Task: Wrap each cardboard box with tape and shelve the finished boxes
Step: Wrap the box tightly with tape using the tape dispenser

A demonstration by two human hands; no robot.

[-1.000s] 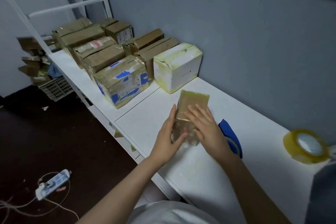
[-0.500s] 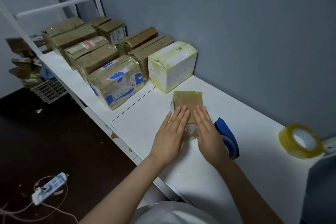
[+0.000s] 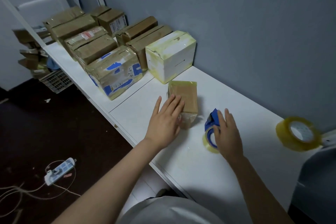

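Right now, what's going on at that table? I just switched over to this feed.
A person is taping boxes. Their left hand lies flat on a small brown box, already partly taped, on the white table. Their right hand is laid over the blue tape dispenser beside it, fingers straight, with no clear grip. A spare tape roll lies further right. Taped boxes are lined up at the far end by the wall.

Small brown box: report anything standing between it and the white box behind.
Nothing visible does: only bare table lies between the small brown box and the white box. The left hand rests on the former.
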